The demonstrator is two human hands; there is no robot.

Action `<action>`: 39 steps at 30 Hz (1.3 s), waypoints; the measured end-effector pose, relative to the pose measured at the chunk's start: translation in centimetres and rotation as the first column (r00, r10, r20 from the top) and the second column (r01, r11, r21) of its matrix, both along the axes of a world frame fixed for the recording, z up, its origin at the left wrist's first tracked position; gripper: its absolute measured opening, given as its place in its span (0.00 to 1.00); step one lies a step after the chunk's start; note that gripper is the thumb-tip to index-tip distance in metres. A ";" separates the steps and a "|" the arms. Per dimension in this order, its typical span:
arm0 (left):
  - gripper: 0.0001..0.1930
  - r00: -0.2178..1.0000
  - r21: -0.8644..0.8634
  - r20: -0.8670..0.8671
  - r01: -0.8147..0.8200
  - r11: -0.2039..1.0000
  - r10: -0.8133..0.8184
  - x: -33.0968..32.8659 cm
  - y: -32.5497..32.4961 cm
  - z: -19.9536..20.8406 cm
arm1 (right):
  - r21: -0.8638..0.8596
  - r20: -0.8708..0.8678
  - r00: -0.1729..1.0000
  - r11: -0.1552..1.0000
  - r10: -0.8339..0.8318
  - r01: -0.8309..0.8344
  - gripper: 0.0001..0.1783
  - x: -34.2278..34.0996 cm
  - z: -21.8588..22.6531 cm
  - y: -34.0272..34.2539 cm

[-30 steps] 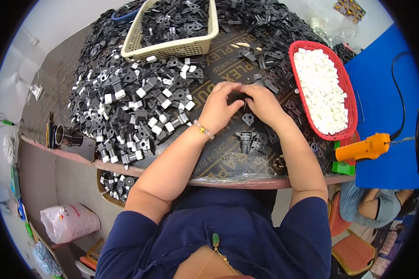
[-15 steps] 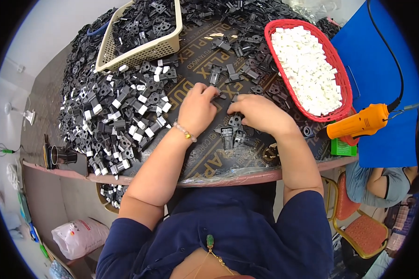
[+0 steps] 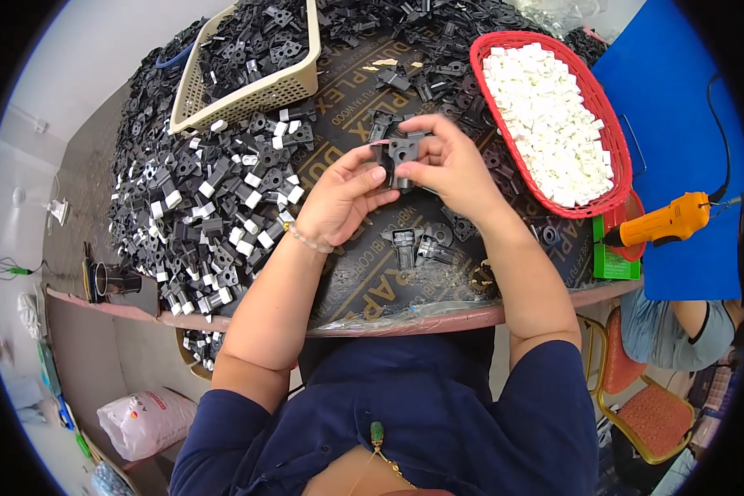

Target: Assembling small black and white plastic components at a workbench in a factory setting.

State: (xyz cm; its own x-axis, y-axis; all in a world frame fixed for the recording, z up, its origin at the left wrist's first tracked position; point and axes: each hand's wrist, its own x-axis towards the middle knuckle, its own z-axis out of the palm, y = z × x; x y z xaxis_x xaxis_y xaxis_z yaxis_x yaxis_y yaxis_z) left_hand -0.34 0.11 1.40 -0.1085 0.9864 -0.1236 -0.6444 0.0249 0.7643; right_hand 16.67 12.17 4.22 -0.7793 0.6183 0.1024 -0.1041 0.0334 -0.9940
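Both my hands are raised together over the middle of the table. My right hand (image 3: 461,169) grips a black plastic part (image 3: 403,150) with a round hole in its flat face, thumb in front and fingers behind. Up against it, my left hand (image 3: 339,197) pinches dark plastic between thumb and index finger, its other fingers curled loosely below. Whether the hands hold one part or two pressed together, I cannot tell. Nearer me lie a few loose black parts (image 3: 404,246). To the left spreads a heap of black parts with white block ends (image 3: 248,197).
A beige basket (image 3: 248,106) of black parts stands at the back left. On the right, a red basket (image 3: 622,165) holds many small white blocks. An orange corded power tool (image 3: 665,220) lies beside a green tray (image 3: 612,266). Another person sits at the far right.
From the tabletop, my hands have lifted and come together, now with black plastic held between them. The orange tool appears slightly shifted right, and its cord has moved.
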 end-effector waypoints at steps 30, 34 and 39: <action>0.17 0.991 0.111 0.130 -0.002 0.994 -0.012 1.4 -1.0 1.4 | 0.870 -0.098 0.966 0.451 -0.239 0.200 0.24 0.0 1.7 -1.2; 0.17 0.945 0.133 -0.318 -0.041 0.990 0.081 1.7 -0.4 1.1 | 0.754 -0.062 0.981 0.636 -0.184 0.167 0.22 0.7 1.6 -0.3; 0.15 0.827 0.115 -0.543 -0.099 0.988 0.146 1.5 -0.8 0.0 | 0.422 0.180 0.976 0.906 -0.126 0.039 0.17 0.7 2.5 -0.5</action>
